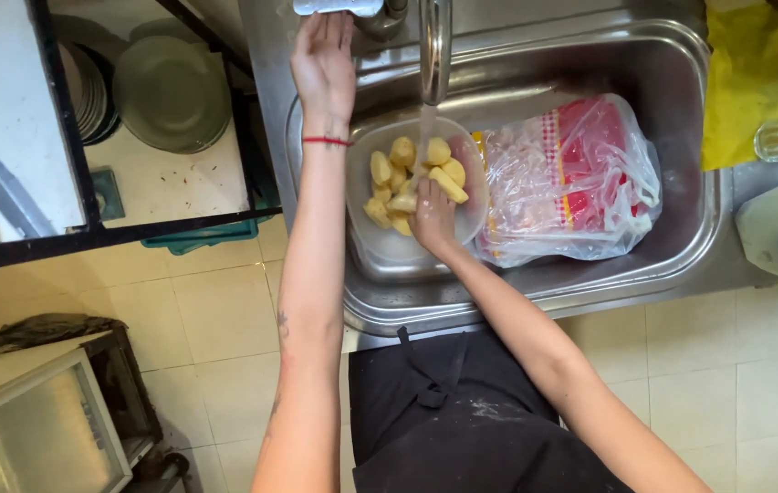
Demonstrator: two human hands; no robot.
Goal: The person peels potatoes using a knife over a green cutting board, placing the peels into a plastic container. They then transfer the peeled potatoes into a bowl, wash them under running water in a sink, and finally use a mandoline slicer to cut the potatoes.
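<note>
Potato pieces [412,178], peeled and pale yellow, sit heaped in a clear plastic bowl [366,246] inside a steel sink [681,265], seen from above by the person standing at it; water runs from the tap spout [435,50] straight down onto the heap. Left hand [323,64] stretches past the bowl to the tap handle [339,7] at the back of the sink, fingers laid flat on it, grip loose and not clenched; a thin red band circles that wrist. Right hand [432,219] rests in the bowl among the pieces, fingers curled down into them; whether it actually grasps one I cannot tell. Beside the bowl, touching its right rim, lies a crumpled clear plastic bag [571,183] with red showing through it. A yellow cloth [758,82] lies on the worktop to the right of the sink; stacked plates [170,91] sit on a lower shelf to the left; a black apron covers the person's front.

Wet potato pieces look firm and fairly heavy for their size but slippery; they are best cupped from below in a closed palm rather than pinched. The bowl seems thin and flexible, heavier with water in it, so it is best held at both rims.
</note>
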